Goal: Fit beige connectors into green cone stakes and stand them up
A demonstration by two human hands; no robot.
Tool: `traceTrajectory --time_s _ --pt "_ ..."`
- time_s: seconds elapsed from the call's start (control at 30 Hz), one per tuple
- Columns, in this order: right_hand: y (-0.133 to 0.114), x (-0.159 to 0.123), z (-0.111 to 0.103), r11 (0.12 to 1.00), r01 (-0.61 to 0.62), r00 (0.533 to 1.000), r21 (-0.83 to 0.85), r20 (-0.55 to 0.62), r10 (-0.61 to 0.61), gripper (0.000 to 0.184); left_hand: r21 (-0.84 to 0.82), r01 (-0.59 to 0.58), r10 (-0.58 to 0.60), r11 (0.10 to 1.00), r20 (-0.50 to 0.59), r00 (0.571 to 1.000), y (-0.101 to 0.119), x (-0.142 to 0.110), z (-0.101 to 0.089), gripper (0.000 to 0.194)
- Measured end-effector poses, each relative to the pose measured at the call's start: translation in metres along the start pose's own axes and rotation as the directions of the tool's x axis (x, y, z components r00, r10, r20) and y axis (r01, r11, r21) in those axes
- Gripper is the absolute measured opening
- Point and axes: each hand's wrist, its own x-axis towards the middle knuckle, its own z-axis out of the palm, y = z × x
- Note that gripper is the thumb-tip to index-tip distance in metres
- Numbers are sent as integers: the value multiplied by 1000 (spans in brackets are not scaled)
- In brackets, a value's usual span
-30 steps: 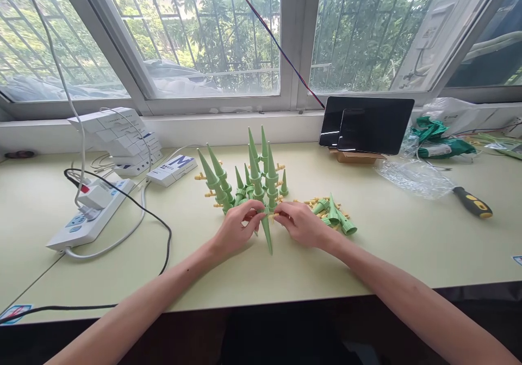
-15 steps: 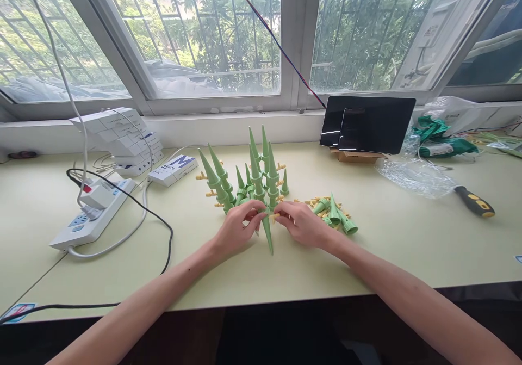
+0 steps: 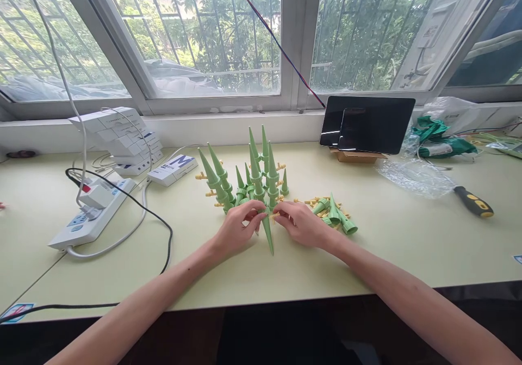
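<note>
My left hand is closed on a green plastic watering spike, whose tip slants down toward the table's front edge. Close beside it, my right hand pinches a small yellow valve against the spike's upper part; the fingers partly cover where the two meet. Just behind my hands stand several upright green spikes, some stacked and carrying yellow valves. Right of my right hand lies a pile of loose green spikes and yellow valves.
At the left are a power strip with cables, a white box and stacked boxes. A dark tablet with a phone leaning on it stands behind. Rightward lie clear plastic wrap and a screwdriver.
Both hands keep nearly the same hold on the spike and valve. A bit of what looks like another person's fingers now shows at the far left edge.
</note>
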Motion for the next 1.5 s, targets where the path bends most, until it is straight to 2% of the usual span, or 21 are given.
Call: traceTrajectory --time_s 0.23,0.57,0.8,1.0,1.33,1.5 --pt "-1 0 0 1000 12 1000 27 -4 -12 11 -8 -15 15 1000 0 1000 -1 -1 0 4" --pt "2 2 2 999 -32 999 -5 39 32 32 -27 -47 46 999 -6 999 0 0 0 3" --pt "-3 0 -1 999 -5 1000 38 1 5 9 -5 -29 29 1000 -8 1000 -1 -1 0 4" --pt "-3 1 -1 1000 -12 1000 25 17 12 11 -1 -40 40 999 1 999 -2 -1 0 4" --pt "1 1 2 999 -27 998 -30 53 29 27 -5 -45 45 999 15 999 -1 -1 0 4" --pt "0 0 0 1000 -8 1000 14 20 8 13 0 -52 52 999 5 999 -1 -1 0 4"
